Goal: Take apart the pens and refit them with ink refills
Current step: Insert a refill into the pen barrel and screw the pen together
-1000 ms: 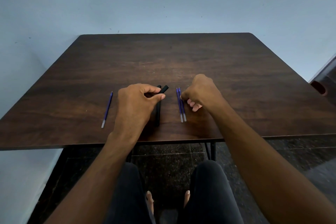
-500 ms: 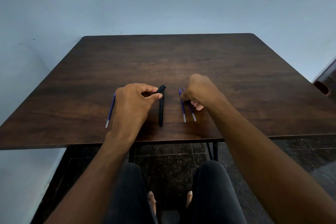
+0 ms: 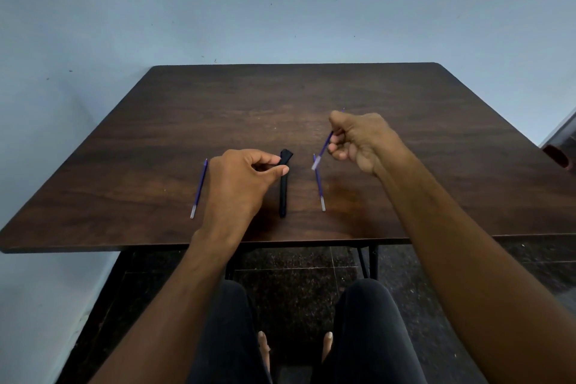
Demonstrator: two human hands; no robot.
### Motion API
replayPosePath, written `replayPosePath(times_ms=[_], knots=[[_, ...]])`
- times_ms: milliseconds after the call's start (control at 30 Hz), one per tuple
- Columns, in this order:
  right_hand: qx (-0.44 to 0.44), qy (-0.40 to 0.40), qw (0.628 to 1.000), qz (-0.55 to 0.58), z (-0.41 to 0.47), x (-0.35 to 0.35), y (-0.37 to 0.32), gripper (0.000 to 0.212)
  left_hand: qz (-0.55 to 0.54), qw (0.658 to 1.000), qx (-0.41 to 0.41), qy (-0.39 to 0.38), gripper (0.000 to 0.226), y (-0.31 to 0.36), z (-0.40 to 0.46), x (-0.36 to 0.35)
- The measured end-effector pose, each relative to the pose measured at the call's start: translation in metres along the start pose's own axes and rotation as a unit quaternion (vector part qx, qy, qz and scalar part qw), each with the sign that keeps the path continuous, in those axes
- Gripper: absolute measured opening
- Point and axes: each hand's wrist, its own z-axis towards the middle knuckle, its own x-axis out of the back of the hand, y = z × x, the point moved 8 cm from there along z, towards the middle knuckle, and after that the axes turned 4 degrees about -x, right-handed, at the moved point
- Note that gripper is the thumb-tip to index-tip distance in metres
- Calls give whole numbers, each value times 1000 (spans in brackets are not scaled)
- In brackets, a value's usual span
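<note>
My left hand [image 3: 241,179] pinches the upper end of a black pen part [image 3: 286,155] between thumb and forefinger. A black pen barrel [image 3: 283,196] lies lengthwise on the dark wooden table [image 3: 311,97] just under it; whether the two are joined I cannot tell. My right hand [image 3: 358,142] is raised above the table, closed on a purple ink refill [image 3: 322,151] that slants down to the left. A second purple refill [image 3: 319,185] lies on the table below it. A third refill [image 3: 199,188] lies left of my left hand.
The table's front edge [image 3: 280,243] runs just behind my forearms. A pale wall stands behind the table. A dark reddish object [image 3: 558,156] sits off the table's right side. My knees and bare feet show below over a dark tiled floor.
My right hand has picked one of the two purple refills off the table and lifted it up and to the right. My left hand stays on the black pen.
</note>
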Motion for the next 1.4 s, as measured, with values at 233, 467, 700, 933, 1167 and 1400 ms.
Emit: replayPosePath(times_ms=[233, 467, 700, 933, 1167, 1400], knots=[[80, 4, 995, 61, -13, -10, -15, 18, -14, 1000, -4, 3, 26, 5, 2, -3], [101, 16, 993, 64, -14, -9, -13, 16, -12, 1000, -16, 4, 25, 5, 2, -3], [118, -12, 991, 67, -16, -12, -10, 17, 10, 1000, -17, 6, 21, -3, 6, -5], [146, -45, 987, 51, -18, -19, -11, 17, 27, 999, -12, 17, 14, -13, 9, -5], [144, -61, 987, 34, -20, -29, -5, 17, 18, 999, -14, 27, 11, -11, 9, -4], [111, -112, 987, -21, -21, -45, 10, 19, 15, 998, -44, 29, 16, -3, 10, -3]])
